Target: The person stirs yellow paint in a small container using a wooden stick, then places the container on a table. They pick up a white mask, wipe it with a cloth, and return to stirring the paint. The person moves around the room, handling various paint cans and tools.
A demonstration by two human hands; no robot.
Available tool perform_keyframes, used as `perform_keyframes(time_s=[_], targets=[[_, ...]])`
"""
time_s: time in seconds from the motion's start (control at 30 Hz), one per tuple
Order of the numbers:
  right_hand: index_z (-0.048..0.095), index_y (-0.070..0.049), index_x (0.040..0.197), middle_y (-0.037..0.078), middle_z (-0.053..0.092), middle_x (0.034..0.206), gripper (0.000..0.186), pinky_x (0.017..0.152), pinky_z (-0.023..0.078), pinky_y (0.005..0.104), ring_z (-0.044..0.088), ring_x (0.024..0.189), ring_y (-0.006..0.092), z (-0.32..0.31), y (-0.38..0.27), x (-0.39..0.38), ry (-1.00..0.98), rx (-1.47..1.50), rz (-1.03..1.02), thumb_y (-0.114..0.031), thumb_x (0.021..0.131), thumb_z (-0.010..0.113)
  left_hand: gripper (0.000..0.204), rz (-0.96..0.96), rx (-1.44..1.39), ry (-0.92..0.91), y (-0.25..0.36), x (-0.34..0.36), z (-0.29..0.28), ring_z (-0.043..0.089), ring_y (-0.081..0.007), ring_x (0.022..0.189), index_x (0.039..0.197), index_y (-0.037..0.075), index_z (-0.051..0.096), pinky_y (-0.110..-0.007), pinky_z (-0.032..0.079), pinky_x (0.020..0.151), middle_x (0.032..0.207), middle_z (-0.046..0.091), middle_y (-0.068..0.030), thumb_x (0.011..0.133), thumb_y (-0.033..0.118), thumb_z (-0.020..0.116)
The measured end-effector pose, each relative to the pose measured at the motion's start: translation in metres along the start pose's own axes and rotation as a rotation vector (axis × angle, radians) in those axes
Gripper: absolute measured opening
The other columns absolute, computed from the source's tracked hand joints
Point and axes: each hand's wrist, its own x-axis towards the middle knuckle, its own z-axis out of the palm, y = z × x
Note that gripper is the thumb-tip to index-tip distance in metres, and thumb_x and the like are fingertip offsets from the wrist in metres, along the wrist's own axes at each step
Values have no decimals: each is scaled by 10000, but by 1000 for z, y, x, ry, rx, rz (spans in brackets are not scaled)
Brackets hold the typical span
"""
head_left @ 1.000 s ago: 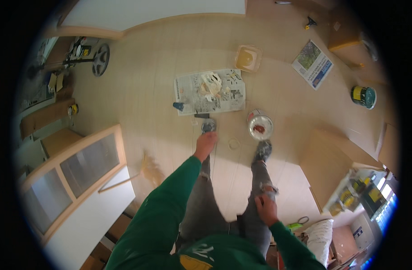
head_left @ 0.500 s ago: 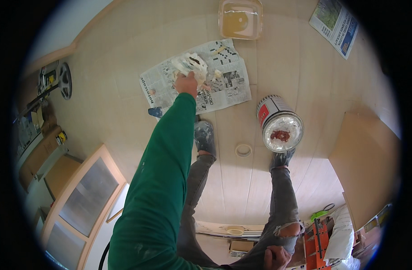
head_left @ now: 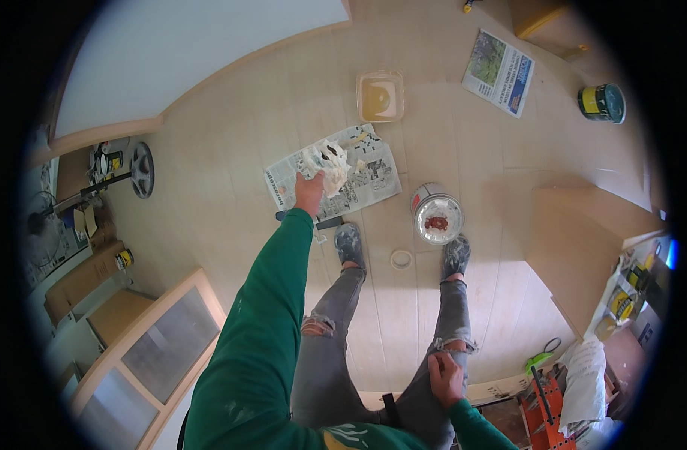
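Through the head camera I am seeing dark words on the creased grey-white newspaper sheet, and headlines on the rectangular newspaper with colour photograph and blue panel; smaller print is looking illegible.

Left arm stretched forward, left hand low, right arm bent, right hand resting just above the right knee

Left hand: room leftward over floor; crumpled white wad, then tin, obstruct rightward.

Crumpled off-white bundle, dark patches on top, lying on spread newspaper.
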Motion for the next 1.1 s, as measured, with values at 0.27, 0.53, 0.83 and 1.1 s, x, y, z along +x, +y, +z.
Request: perform_keyframes(time_s=[0.27, 0.53, 0.83, 1.1], targets=[[646, 22, 1329, 242, 735, 1103, 635, 886, 556, 422, 729, 952, 339, 45, -96, 81, 15, 77, -188, -473, 945, 745, 876, -64, -145, -237, 102, -127, -55, 672, -184, 856, 1575, -111, 290, -324, 551, 732, 981, 725, -136, 937, 221, 791], [610, -52, 1251, 29, 647, 942, 432, 513, 423, 256, 573, 689, 123, 105, -291, 223, -255, 622, 49, -421, 1031, 655, 752, -49, -338, -249, 132, -201, -75, 625, -135, 805, 1508, -55, 432, -285, 493, 690, 912, 693, -56, 957, 311, 790], [618, -79, 1149, 1, 600, 892, 304, 537, 417, 269, 538, 684, 118, 145, -243, 259, -297, 643, 172, -359, 1041, 669, 272, -748, -822, -229, 6, -102, -46, 659, -202, 704, 1113, 50, 669, -301, 505, 593, 963, 725, -86, 1078, 302, 573], [612, -132, 1123, -18, 623, 937, 236, 566, 428, 264, 539, 719, 97, 123, -204, 220, -28, 989, 194, -347, 1052, 678, 212, -118, -334, -515, -113, -29, -74, 718, -275, 792, 1128, -30, 640, -336, 590, 602, 1014, 724, -162, 1048, 135, 534]])
